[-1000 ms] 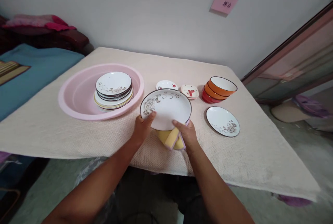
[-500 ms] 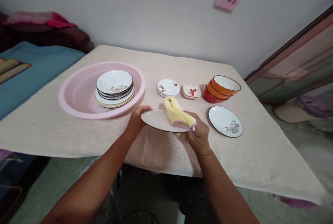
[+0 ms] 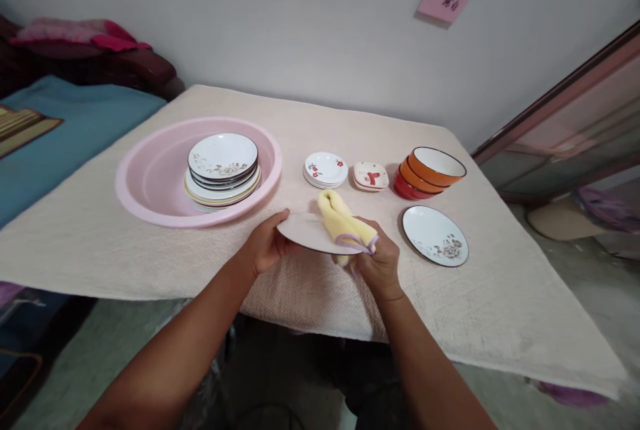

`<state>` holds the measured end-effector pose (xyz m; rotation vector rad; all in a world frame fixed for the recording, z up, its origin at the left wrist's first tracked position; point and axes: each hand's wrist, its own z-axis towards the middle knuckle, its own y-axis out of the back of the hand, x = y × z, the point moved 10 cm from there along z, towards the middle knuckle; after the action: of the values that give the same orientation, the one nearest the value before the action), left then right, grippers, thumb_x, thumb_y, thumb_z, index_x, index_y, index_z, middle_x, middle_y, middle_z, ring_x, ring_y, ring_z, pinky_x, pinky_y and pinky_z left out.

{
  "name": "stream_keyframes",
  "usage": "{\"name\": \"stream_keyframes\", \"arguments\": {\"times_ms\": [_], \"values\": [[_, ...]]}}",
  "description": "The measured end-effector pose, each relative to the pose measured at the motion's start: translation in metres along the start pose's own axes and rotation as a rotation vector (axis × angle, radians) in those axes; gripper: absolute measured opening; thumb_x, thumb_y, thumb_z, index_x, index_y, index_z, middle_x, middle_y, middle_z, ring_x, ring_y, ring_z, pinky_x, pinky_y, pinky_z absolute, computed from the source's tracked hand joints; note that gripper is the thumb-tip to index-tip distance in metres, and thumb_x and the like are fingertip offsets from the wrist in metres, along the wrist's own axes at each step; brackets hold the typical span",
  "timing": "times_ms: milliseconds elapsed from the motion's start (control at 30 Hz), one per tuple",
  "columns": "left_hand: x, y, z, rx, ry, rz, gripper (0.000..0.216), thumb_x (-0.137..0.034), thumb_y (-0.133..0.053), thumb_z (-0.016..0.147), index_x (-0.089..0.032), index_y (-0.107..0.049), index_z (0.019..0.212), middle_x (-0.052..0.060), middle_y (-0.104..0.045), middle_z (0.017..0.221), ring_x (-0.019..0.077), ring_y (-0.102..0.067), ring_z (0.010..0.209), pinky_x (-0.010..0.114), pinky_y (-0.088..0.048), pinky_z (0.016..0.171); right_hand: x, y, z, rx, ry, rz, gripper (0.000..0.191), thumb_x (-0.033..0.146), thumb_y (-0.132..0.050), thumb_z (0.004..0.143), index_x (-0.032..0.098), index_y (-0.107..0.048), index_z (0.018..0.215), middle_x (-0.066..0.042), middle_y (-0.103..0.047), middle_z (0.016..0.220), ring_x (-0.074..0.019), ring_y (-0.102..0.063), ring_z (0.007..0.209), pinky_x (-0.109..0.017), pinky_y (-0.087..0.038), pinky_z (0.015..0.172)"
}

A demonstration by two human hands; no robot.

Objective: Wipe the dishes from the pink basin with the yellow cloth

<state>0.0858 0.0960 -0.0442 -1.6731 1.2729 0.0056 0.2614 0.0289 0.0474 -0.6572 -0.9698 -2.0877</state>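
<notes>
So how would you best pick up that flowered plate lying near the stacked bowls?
Take the flowered plate by its rim, probably from the near right: thumb above, fingers beneath. It lies flat, shallow and handleless, and the bowl stack stands just behind its far edge.

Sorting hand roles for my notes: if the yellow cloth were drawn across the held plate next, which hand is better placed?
Probably the right: the right hand grips the yellow cloth at the held plate's right side, while the left hand holds the opposite edge and could steady it.
</notes>
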Motion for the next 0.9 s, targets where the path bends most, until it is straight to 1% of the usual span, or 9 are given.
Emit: {"name": "stream_keyframes", "arguments": {"times_ms": [100,167,267,400,533,633,733,833,900], "values": [[-0.005,-0.011,-0.005,0.089,-0.022,0.032,0.043,-0.051,-0.048,0.084,-0.014,-0.061,0.101,0.012,-0.068,0.086,0.0227,-0.067,0.074,0.030,-0.054,0.054,-0.014,0.007,-0.004,-0.096,-0.122,-0.007,0.027,0.021,-0.059,0.080,0.023,-0.063,0.106,-0.004,-0.066,0.102,-0.0188,-0.064,0.091,-0.032,-0.051,0.081],[-0.002,-0.013,-0.007,0.103,0.004,0.082,0.047,-0.055,-0.050,0.081,-0.014,-0.061,0.101,0.013,-0.068,0.089,0.0236,-0.067,0.077,0.030,-0.054,0.053,-0.013,0.006,-0.005,-0.105,-0.133,-0.033,0.028,0.022,-0.059,0.079,0.022,-0.063,0.107,-0.005,-0.066,0.103,-0.0192,-0.064,0.092,-0.032,-0.051,0.082],[-0.004,-0.004,-0.009,0.006,-0.041,0.219,0.040,-0.051,-0.052,0.080,-0.015,-0.061,0.093,0.009,-0.067,0.079,0.0173,-0.064,0.063,0.026,-0.050,0.048,-0.010,-0.002,-0.005,-0.047,-0.116,-0.041,0.030,0.023,-0.059,0.078,0.021,-0.063,0.108,-0.006,-0.066,0.104,-0.0202,-0.064,0.092,-0.032,-0.050,0.083],[-0.028,0.005,-0.013,-0.122,-0.300,0.415,0.052,-0.065,-0.040,0.079,-0.015,-0.055,0.076,0.004,-0.058,0.065,0.0135,-0.058,0.052,0.023,-0.045,0.042,-0.022,0.004,-0.004,-0.122,-0.220,0.027,0.025,0.024,-0.058,0.078,0.021,-0.066,0.102,-0.003,-0.069,0.094,-0.0186,-0.065,0.085,-0.031,-0.051,0.079],[-0.060,0.005,-0.028,-0.267,-0.662,0.732,0.036,-0.044,-0.060,0.074,-0.016,-0.054,0.095,0.006,-0.060,0.094,0.0129,-0.061,0.064,0.023,-0.047,0.047,-0.027,0.012,-0.002,-0.173,-0.264,0.038,0.027,0.023,-0.061,0.076,0.020,-0.066,0.102,-0.002,-0.070,0.091,-0.0182,-0.066,0.080,-0.030,-0.051,0.076],[-0.072,-0.015,-0.039,-0.232,-0.922,1.076,0.037,-0.030,-0.066,0.071,-0.020,-0.058,0.106,0.009,-0.057,0.113,0.0156,-0.061,0.083,0.022,-0.047,0.056,-0.027,0.010,-0.003,-0.146,-0.269,0.052,0.027,0.021,-0.061,0.075,0.021,-0.067,0.101,-0.001,-0.070,0.088,-0.0174,-0.066,0.078,-0.029,-0.051,0.075],[-0.069,-0.027,-0.038,-0.104,-0.982,1.210,0.020,-0.031,-0.061,0.078,-0.020,-0.066,0.094,0.007,-0.061,0.101,0.0168,-0.059,0.086,0.025,-0.047,0.063,-0.029,0.006,-0.006,-0.142,-0.284,0.122,0.028,0.020,-0.063,0.073,0.022,-0.067,0.100,-0.001,-0.070,0.092,-0.0177,-0.066,0.081,-0.030,-0.051,0.077],[-0.069,-0.031,-0.039,-0.037,-0.978,1.151,0.017,-0.032,-0.057,0.083,-0.019,-0.067,0.089,0.003,-0.062,0.080,0.0135,-0.058,0.070,0.026,-0.047,0.064,-0.037,0.007,-0.011,-0.189,-0.357,0.232,0.028,0.024,-0.067,0.072,0.020,-0.066,0.099,-0.002,-0.070,0.093,-0.0186,-0.065,0.083,-0.033,-0.051,0.079],[-0.071,-0.035,-0.047,-0.035,-1.043,1.103,0.015,-0.031,-0.058,0.082,-0.019,-0.066,0.087,0.002,-0.061,0.075,0.0135,-0.057,0.069,0.027,-0.046,0.066,-0.045,0.006,-0.012,-0.167,-0.438,0.319,0.030,0.027,-0.070,0.070,0.018,-0.065,0.098,-0.003,-0.070,0.090,-0.0190,-0.065,0.081,-0.034,-0.052,0.078]]}}
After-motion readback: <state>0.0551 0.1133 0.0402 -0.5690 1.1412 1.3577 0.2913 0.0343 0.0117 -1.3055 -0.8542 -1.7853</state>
